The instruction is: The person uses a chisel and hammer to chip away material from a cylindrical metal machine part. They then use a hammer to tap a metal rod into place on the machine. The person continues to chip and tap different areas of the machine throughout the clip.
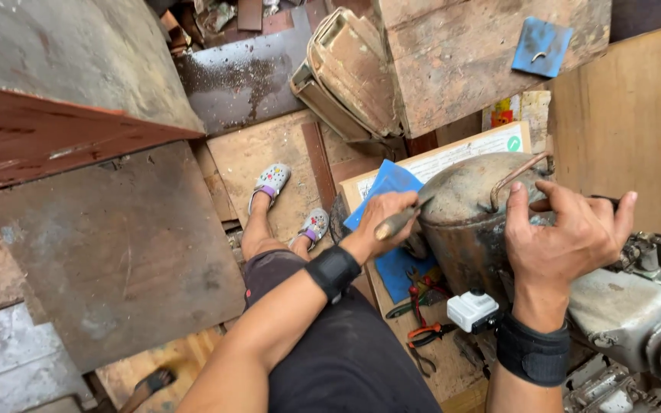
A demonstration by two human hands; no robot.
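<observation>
My left hand (380,218) grips a tool with a worn wooden handle (396,222), its tip against the side of a rusty rounded metal tank (464,210). My right hand (568,233) rests on top of the tank, fingers curled near a bent copper pipe (516,177) that rises from it. I cannot tell whether the right hand grips anything. Both wrists wear black bands. A small white camera block (473,310) sits by the right wrist.
Pliers with red handles (422,306) lie on a blue sheet (392,229) over a wooden board. A grey engine part (636,313) is at the right. A dark metal plate (116,252) and wood panels fill the left. My feet wear patterned clogs (269,182).
</observation>
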